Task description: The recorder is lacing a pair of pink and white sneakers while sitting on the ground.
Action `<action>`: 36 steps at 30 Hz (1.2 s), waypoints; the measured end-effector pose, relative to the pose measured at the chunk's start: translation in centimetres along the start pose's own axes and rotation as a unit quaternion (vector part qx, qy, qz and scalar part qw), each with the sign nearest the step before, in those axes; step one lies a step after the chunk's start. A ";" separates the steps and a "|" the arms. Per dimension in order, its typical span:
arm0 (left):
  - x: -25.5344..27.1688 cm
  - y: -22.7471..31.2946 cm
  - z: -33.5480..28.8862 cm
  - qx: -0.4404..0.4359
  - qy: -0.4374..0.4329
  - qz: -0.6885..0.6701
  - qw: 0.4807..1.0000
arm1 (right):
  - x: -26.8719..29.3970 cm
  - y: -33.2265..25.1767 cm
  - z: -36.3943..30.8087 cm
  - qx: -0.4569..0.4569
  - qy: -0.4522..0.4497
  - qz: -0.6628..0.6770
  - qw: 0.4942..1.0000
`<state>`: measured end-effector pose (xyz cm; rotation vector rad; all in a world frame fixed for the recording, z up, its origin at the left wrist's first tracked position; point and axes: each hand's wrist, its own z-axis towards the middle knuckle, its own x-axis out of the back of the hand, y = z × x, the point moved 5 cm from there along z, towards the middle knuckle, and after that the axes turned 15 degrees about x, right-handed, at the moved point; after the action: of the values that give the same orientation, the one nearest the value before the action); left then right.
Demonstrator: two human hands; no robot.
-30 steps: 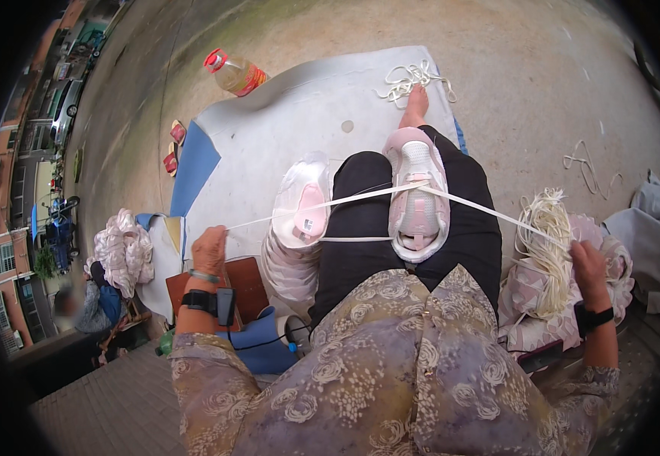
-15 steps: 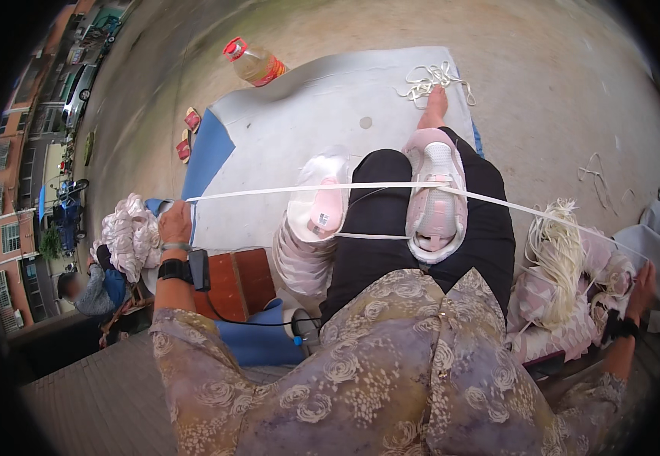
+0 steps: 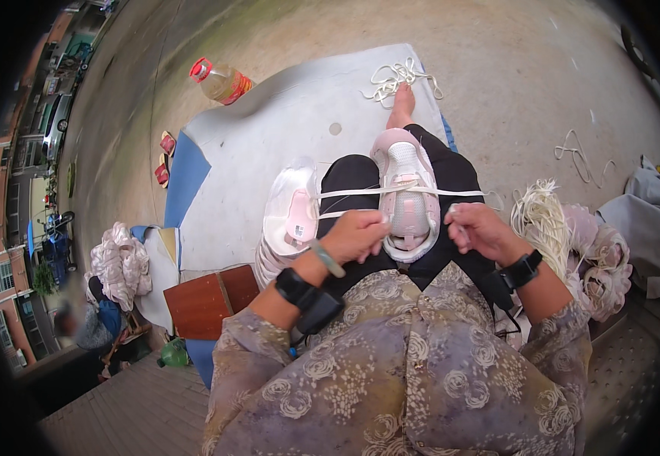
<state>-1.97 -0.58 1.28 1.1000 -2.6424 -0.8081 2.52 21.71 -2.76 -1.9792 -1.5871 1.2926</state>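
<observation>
A pink and white sneaker upper point(image 3: 408, 209) lies along my right thigh, its toe pointing away from me. A flat white shoelace point(image 3: 460, 193) crosses its lower tongue area and runs out to both sides over my black trousers. My left hand point(image 3: 356, 234) is closed in a pinch at the sneaker's left side. At its right side my right hand point(image 3: 482, 228) is pinched too, thumb against fingers. Both seem to grip the lace, though the ends are mostly hidden in the fingers. Left of my knees stands a stack of nested pink and white uppers point(image 3: 288, 209).
A white sheet with blue underside point(image 3: 269, 121) covers the ground ahead. On it lie loose laces point(image 3: 398, 80) by my bare foot; an oil bottle point(image 3: 223, 82) stands at its edge. A lace bundle point(image 3: 539, 216) and more uppers point(image 3: 599, 258) sit right; a brown board point(image 3: 204, 304) lies left.
Both hands have come in from far left and far right, where they held the lace stretched taut, to beside the sneaker. The lace is now slacker. The view has shifted slightly.
</observation>
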 end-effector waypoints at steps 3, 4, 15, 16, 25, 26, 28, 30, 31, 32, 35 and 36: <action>-1.8 1.7 2.6 -0.223 0.134 0.177 0.949 | -1.4 0.0 1.1 -0.017 -0.016 -0.055 0.998; -2.3 1.5 3.6 -0.223 0.135 0.177 0.949 | -1.4 -0.1 1.5 0.002 -0.004 -0.061 0.998; -2.1 3.3 5.0 -0.110 0.186 0.124 0.968 | -0.3 -1.6 5.3 0.189 0.142 -0.051 0.970; -2.2 3.4 4.8 -0.109 0.186 0.124 0.968 | -0.4 -1.5 5.3 0.188 0.141 -0.050 0.971; -2.3 3.2 4.8 -0.083 0.138 0.066 0.985 | -1.5 -1.5 5.3 0.246 0.122 0.016 0.961; -2.3 3.2 4.8 -0.086 0.137 0.065 0.985 | -1.4 -1.6 5.3 0.246 0.125 0.014 0.961; -2.4 3.0 4.8 -0.088 0.136 0.062 0.985 | -1.4 -1.6 5.3 0.244 0.127 0.011 0.961; -2.4 3.1 4.6 -0.084 0.142 0.062 0.984 | -1.2 -1.7 5.3 0.250 0.131 0.003 0.959; -2.4 3.1 4.7 -0.082 0.143 0.060 0.985 | -1.2 -1.6 5.4 0.248 0.130 0.004 0.960; -2.4 3.1 4.7 -0.086 0.146 0.071 0.983 | -1.2 -1.7 5.3 0.251 0.128 0.008 0.960; -2.5 3.2 4.7 -0.090 0.148 0.083 0.981 | -1.1 -1.7 5.3 0.251 0.126 0.013 0.960; -2.6 3.3 4.8 -0.090 0.147 0.086 0.981 | -1.0 -1.7 5.3 0.249 0.127 0.014 0.960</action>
<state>-3.81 5.13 -0.79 0.8580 -2.3289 -0.7652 -2.65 19.84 -4.02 -1.7616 -0.9949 1.2369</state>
